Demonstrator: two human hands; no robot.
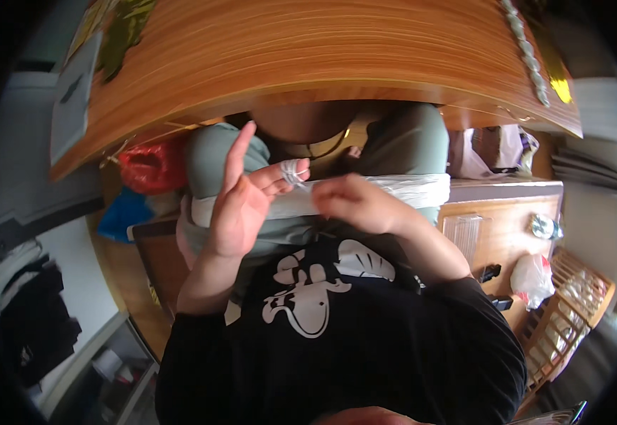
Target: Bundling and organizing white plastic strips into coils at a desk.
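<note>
Over my lap, my left hand (241,212) is held palm up with one finger pointing away from me. White string (294,172) is wound in several turns around its other fingers near their tips. Close by on the right, my right hand (344,202) is closed, its fingers curled and slightly blurred. A strand seems to lead from the wound fingers toward it, though the grip itself is hidden. Beneath both hands a crumpled white plastic strip (411,188) stretches across my thighs.
A wooden table (308,46) stands before my knees, with a twisted white cord (528,53) at its right. Red (154,166) and blue plastic bags (126,214) lie at left. A white bag (533,278) and wooden rack (570,304) stand at right.
</note>
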